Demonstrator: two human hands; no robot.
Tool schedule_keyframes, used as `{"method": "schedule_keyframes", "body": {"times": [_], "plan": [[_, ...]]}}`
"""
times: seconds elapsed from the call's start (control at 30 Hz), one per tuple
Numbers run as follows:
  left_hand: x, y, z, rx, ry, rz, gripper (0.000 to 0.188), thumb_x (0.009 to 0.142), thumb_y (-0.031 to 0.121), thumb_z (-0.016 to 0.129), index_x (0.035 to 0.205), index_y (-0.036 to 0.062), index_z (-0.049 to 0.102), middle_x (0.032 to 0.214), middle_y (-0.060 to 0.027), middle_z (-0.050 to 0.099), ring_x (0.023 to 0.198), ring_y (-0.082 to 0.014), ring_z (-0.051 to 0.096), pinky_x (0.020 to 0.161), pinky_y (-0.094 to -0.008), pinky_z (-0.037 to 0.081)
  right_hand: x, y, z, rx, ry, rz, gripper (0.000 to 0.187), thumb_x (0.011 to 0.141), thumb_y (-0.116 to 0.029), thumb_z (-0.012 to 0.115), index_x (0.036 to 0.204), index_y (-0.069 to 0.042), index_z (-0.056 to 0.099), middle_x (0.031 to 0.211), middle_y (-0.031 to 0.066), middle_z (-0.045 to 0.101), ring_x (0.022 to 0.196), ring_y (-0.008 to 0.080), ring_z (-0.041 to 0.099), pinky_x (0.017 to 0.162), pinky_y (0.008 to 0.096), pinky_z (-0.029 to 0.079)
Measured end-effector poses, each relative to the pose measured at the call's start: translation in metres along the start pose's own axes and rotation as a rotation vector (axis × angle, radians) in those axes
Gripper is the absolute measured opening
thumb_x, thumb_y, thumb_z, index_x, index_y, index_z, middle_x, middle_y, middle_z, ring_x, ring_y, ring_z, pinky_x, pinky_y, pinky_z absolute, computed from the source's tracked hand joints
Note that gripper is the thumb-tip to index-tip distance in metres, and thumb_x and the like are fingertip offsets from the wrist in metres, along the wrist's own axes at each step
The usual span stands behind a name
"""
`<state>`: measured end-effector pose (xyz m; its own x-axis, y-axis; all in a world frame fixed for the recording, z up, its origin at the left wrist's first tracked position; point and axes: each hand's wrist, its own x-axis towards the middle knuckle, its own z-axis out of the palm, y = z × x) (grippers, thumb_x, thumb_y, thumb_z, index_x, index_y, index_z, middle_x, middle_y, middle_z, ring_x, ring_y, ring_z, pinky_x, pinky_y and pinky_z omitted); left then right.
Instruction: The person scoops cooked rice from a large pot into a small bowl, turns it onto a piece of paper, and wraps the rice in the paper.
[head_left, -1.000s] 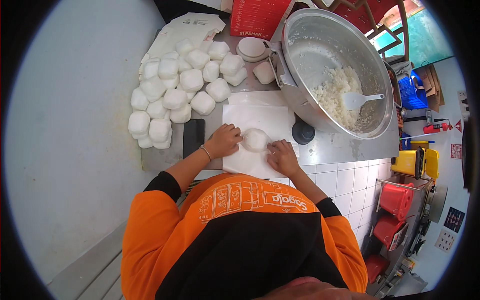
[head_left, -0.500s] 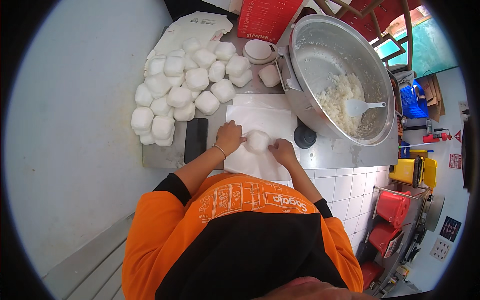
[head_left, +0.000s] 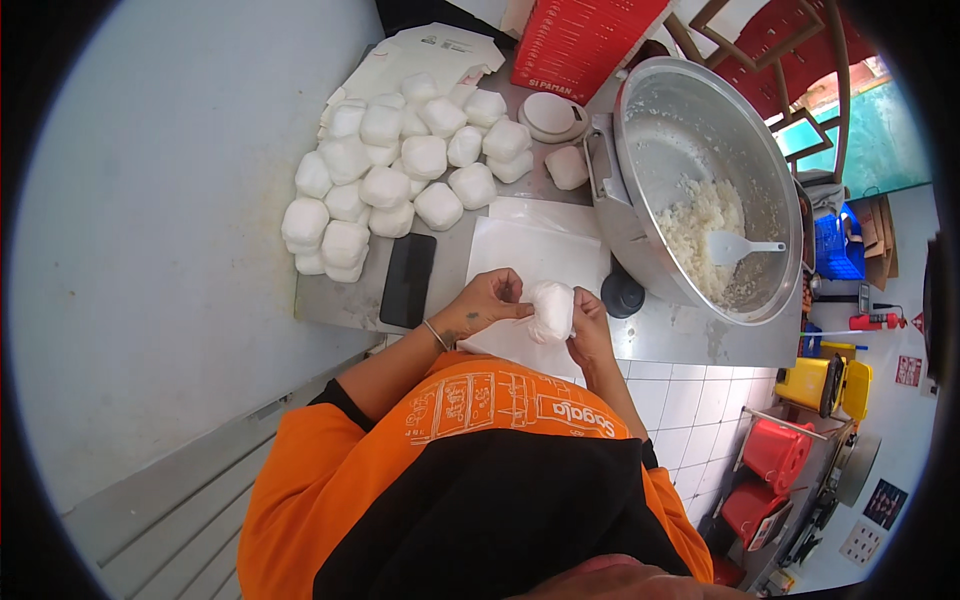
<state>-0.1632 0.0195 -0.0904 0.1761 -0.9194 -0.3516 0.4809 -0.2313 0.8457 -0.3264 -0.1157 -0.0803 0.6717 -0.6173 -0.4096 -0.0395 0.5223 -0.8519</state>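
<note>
Both hands hold a white paper-wrapped rice parcel (head_left: 551, 311), lifted just above the stack of white paper sheets (head_left: 535, 255) on the steel counter. My left hand (head_left: 487, 303) pinches its left side; a thin bracelet circles that wrist. My right hand (head_left: 590, 328) cups its right side. A pile of several finished white parcels (head_left: 395, 175) lies at the far left of the counter. The large steel bowl (head_left: 640, 150) of cooked rice with a white paddle (head_left: 740, 247) stands to the right.
A black phone (head_left: 407, 280) lies left of the paper. A small black lid (head_left: 623, 296) sits by the bowl. A small white bowl (head_left: 551, 115) and red box (head_left: 580, 45) stand behind. White tiled ledge, yellow and red containers (head_left: 780, 450) lie lower right.
The parcel has been raised off the paper and turned more upright between both hands, closer to my body. The view has shifted slightly.
</note>
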Motion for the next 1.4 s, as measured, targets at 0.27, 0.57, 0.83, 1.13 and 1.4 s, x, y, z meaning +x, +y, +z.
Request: {"method": "schedule_keyframes", "body": {"times": [0.27,0.57,0.83,1.13,1.4], "plan": [[-0.022,0.021,0.027,-0.162,0.124,-0.046,0.035,0.087,0.022,0.076,0.112,-0.0020,0.067,0.100,-0.0071,0.070,0.082,-0.0135,0.067,0.075,-0.0248,0.054,-0.019,-0.024,0.033,-1.111,0.267,-0.672,0.010,0.074,0.001,0.059,0.068,-0.002,0.052,0.062,0.0118,0.050,0.055,0.0240,0.052,0.055,0.0344,0.042],[-0.029,0.010,0.035,-0.360,0.127,0.011,0.047,0.091,0.044,0.068,0.114,0.0031,0.063,0.098,-0.0072,0.069,0.083,-0.0165,0.067,0.077,-0.0322,0.054,-0.028,-0.032,0.045,-0.406,-0.201,-0.202,0.016,0.086,0.005,0.059,0.088,-0.005,0.046,0.089,0.0056,0.054,0.074,0.0135,0.059,0.048,0.0287,0.052],[-0.025,0.000,0.040,-0.627,0.056,-0.096,0.041,0.093,0.042,0.066,0.113,0.0076,0.060,0.104,-0.0055,0.066,0.094,-0.0154,0.064,0.081,-0.0307,0.052,-0.021,0.003,0.021,-0.213,-0.247,-0.041,0.021,0.091,-0.001,0.062,0.099,-0.010,0.045,0.095,0.0004,0.051,0.084,0.0089,0.053,0.068,0.0239,0.044],[0.003,0.026,0.062,-0.040,0.607,-0.004,0.059,0.083,0.051,0.074,0.108,-0.0013,0.062,0.099,-0.0101,0.066,0.094,-0.0161,0.063,0.076,-0.0343,0.054,0.010,0.053,0.007,-0.524,-0.002,0.272,0.039,0.091,-0.028,0.064,0.119,-0.005,0.050,0.104,0.0047,0.059,0.082,0.0151,0.055,0.064,0.0300,0.045],[0.102,0.052,-0.047,-0.243,1.102,0.169,0.069,0.092,0.050,0.056,0.115,-0.0137,0.046,0.108,-0.0208,0.054,0.106,-0.0273,0.052,0.097,-0.0397,0.041,-0.025,0.016,-0.057,-0.628,0.285,-0.209,0.026,0.086,-0.020,0.071,0.104,-0.006,0.058,0.101,0.0036,0.059,0.087,0.0160,0.055,0.072,0.0303,0.045]]}}
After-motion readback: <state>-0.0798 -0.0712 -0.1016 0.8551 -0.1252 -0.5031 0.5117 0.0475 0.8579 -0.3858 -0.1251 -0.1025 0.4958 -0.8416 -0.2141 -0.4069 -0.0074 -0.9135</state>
